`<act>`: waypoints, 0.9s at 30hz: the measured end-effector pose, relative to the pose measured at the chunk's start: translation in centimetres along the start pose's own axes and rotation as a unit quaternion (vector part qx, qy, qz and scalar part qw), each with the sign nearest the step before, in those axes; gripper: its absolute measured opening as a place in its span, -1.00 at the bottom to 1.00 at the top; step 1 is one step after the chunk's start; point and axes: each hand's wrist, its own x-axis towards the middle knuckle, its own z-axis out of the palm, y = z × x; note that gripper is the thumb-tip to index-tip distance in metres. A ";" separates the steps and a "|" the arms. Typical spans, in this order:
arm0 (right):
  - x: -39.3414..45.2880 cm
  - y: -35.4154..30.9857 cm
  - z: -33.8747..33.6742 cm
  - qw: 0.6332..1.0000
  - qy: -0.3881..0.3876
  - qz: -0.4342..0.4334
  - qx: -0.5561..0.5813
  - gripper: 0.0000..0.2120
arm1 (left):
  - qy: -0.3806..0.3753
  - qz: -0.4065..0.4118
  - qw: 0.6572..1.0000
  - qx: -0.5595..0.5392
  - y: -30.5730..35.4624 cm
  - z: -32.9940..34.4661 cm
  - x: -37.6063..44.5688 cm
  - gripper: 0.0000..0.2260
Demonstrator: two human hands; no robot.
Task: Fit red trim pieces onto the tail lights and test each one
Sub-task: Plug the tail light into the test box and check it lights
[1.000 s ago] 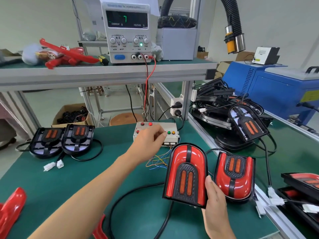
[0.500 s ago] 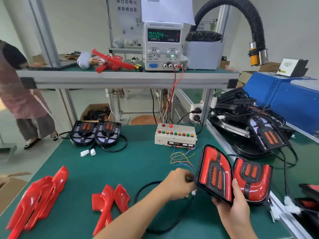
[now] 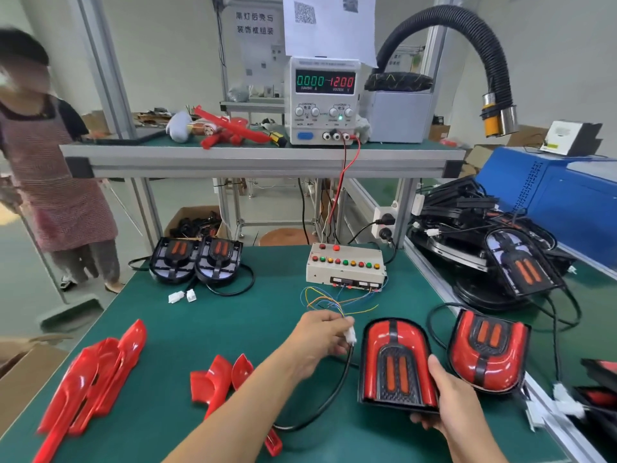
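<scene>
My right hand holds a tail light with red trim by its lower right edge, tilted up off the green bench. My left hand pinches the white connector where the light's black cable meets the coloured wires from the test box. A second trimmed tail light lies just to the right. Two untrimmed black tail lights sit at the back left. Loose red trim pieces and a larger red pile lie at the front left.
A power supply on the upper shelf reads 0.000 and 12.00. Stacked black light housings fill the right bench beside a blue machine. A person in a striped apron stands at the left. A cardboard box sits by the bench's left edge.
My left hand left the test box buttons, dropped to the wiring and now pinches the white connector. The held tail light turned to face me. The camera view pulled back and up.
</scene>
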 end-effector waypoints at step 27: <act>-0.8 -6.3 8.3 0.844 0.048 -0.282 -0.454 -0.78 | -0.117 0.039 0.987 -0.106 0.4 -0.5 -0.7 -0.75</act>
